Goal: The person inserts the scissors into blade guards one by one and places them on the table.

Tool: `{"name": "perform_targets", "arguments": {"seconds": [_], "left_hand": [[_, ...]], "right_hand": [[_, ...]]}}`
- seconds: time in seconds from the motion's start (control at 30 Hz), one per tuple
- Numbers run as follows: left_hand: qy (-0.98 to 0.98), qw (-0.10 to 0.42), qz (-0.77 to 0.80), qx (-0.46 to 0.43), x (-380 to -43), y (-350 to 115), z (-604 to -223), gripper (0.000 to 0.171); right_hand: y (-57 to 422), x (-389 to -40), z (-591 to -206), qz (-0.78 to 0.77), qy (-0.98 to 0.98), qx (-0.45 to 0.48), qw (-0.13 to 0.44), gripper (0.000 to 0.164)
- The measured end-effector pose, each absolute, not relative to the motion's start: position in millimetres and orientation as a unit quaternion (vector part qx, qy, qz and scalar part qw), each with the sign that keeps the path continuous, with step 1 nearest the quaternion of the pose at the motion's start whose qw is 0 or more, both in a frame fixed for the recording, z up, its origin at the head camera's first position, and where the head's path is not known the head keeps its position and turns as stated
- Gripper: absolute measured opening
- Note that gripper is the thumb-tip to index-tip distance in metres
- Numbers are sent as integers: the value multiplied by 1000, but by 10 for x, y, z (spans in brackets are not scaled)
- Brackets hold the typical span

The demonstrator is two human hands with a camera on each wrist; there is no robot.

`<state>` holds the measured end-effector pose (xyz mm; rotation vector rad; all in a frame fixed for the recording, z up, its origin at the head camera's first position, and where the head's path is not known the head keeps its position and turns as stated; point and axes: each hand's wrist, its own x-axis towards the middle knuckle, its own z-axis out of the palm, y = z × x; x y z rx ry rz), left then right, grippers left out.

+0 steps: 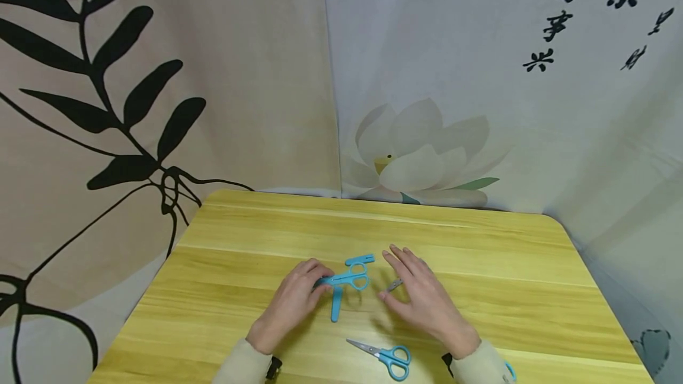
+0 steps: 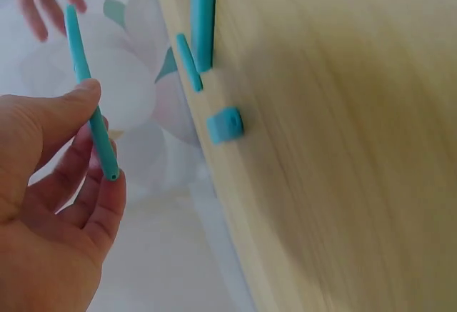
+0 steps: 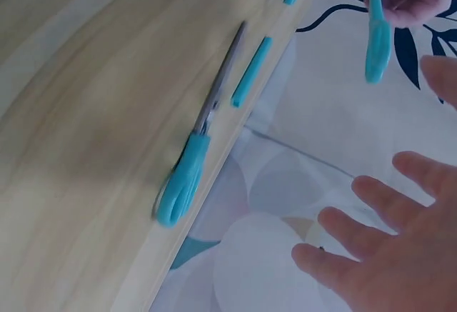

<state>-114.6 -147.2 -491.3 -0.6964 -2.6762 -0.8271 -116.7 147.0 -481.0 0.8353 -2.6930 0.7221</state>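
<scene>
My left hand [image 1: 292, 298] pinches blue-handled scissors [image 1: 341, 279] at the blade end, with the finger loops pointing right. The stretch showing beside the fingers is blue too, and its tip is hidden by the fingers. In the left wrist view, the held scissors [image 2: 77, 44] appear edge-on between thumb and fingertips. To the right, my right hand [image 1: 427, 307] hovers with its fingers spread, holding nothing in the right wrist view. A small grey metal tip [image 1: 393, 285] shows between its thumb and fingers. Below the held scissors lies a blue strip [image 1: 335, 307]; a small blue cap [image 1: 360, 259] lies beyond them.
Another pair of scissors [image 1: 381, 357] with blue handles lies near the front of the wooden table [image 1: 256, 224], blades pointing left. Part of a blue loop [image 1: 510, 370] shows beside the right sleeve. A printed curtain [image 1: 267, 76] hangs behind the table's far edge.
</scene>
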Motion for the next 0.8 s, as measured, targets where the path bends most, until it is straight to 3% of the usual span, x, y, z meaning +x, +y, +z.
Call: {"name": "perform_targets", "arguments": {"seconds": [0.43, 0.8], "left_hand": [[-928, 114, -272, -225, -1552, -1871, -4926, 20], [-936, 31, -275, -218, -1943, -2213, -5003, 18]], "right_hand": [[1853, -1153, -4813, 228, -931, 256, 125, 75], [2011, -1110, -4873, 209, -937, 248, 132, 75]]}}
